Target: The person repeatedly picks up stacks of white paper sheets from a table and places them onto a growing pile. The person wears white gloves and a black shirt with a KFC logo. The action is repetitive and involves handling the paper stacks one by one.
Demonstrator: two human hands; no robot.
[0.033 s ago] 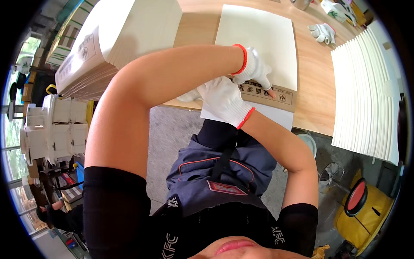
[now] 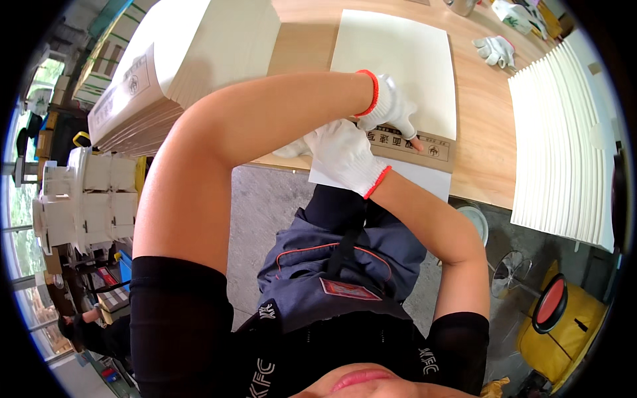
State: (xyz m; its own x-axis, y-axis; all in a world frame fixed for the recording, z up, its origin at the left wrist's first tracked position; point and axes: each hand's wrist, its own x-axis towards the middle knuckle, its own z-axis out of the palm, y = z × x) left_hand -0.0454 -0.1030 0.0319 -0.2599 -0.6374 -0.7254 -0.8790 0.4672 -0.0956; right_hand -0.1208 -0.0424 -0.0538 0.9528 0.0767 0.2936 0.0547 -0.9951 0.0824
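Observation:
A white paper pad [image 2: 398,63] with a brown printed strip [image 2: 434,148] along its near edge lies in front of me. My arms are crossed, and both hands wear white knit gloves with red cuffs. My left hand [image 2: 390,109] rests on the strip, with one bare-tipped finger stretched along it. Just nearer and to its left, my right hand [image 2: 340,152] bears on the strip's left part. The right fingers are mostly hidden, so what they hold, if anything, does not show. A white sheet [image 2: 418,178] juts past the table edge below the strip.
Tall paper stacks with brown bands [image 2: 142,93] stand at the left. On the right is a row of white pads [image 2: 561,146]. A loose glove [image 2: 495,51] lies on the wooden table [image 2: 488,126]. Below right is a yellow bag [image 2: 564,345]; a person [image 2: 99,331] is far left.

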